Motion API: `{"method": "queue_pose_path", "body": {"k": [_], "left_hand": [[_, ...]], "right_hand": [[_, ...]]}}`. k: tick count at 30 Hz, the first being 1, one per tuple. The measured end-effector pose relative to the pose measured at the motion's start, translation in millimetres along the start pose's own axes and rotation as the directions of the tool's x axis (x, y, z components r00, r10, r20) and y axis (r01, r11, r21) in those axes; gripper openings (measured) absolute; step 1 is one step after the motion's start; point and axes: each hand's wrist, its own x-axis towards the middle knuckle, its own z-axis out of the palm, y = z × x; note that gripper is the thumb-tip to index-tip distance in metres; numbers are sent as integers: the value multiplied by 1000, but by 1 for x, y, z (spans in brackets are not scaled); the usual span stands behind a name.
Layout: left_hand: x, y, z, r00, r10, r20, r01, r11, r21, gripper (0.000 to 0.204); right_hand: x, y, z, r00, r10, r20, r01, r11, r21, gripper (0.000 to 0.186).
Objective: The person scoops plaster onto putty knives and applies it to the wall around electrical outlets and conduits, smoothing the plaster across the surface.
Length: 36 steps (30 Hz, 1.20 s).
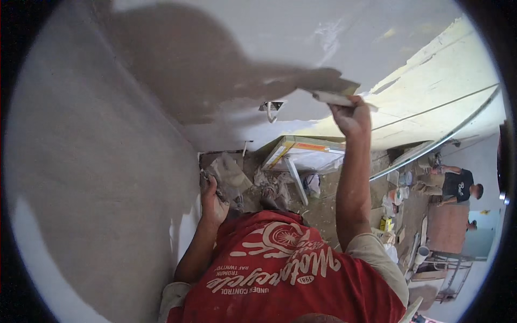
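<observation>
My right hand (351,117) is raised to the wall, with its fingers closed round a plastering trowel (336,98). The trowel's long pale edge lies at or very near the wall (291,40), which is coated in grey-white plaster. Low at the left, my left hand (214,203) is closed with its thumb up. A putty-smeared grey piece shows at its fingers, but its kind is not clear. Just past that hand is a pale, flat, crumpled-looking thing (229,173); whether the hand holds it, I cannot tell.
A wall box with a white cable (271,112) opens below the shadowed plaster. Under it leans a white framed panel (307,155). A long curved metal strip (447,134) crosses the right side. Farther right, a person in a dark shirt (458,184) stands among buckets and boards.
</observation>
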Motion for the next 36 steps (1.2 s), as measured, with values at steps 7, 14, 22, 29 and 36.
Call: {"method": "queue_pose_path", "body": {"k": [7,14,22,29,36], "left_hand": [[8,-4,11,996,-76,55,79,996,-41,43],[13,-19,15,994,-112,-9,112,993,44,54],[28,-49,67,939,-302,-163,319,944,88,53],[23,-50,103,951,-307,-20,306,935,180,47],[17,-59,105,949,-265,171,257,964,70,47]], "right_hand": [[-63,-8,6,960,-232,155,242,969,-49,45],[-111,56,-86,963,-265,-41,232,901,-367,46],[-153,74,-118,717,-185,671,659,-130,-740,26],[-153,72,-105,677,65,733,736,-36,-676,50],[-120,45,-175,730,16,683,636,-382,-671,46]]}}
